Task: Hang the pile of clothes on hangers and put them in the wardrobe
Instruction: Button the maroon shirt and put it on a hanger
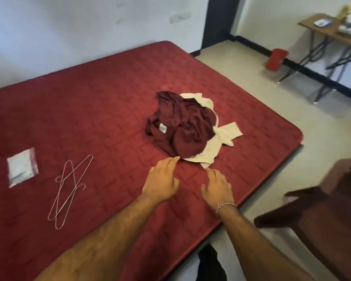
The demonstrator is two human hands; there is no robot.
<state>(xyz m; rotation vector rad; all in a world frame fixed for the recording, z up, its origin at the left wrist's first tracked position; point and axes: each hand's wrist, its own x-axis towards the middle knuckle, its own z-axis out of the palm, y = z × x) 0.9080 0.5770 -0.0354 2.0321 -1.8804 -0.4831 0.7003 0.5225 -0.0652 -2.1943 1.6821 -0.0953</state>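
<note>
Two garments piled mid-mattress [89, 110]: a maroon garment [182, 126] crumpled over a cream garment [225, 134]. Two wire hangers [68, 189] lie crossed to the left. Left hand [160, 183] and right hand [218, 188] reach in, fingers released, tips at the pile's near edge, grasping nothing.

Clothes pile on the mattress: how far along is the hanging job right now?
Nothing looks hung yet. The maroon garment lies crumpled on the cream garment on the mattress, and the wire hangers lie bare beside them. In hand: left hand and right hand reach the pile's near edge, gripping nothing. Left: hang both and carry them to a wardrobe, which isn't identifiable here.
</note>
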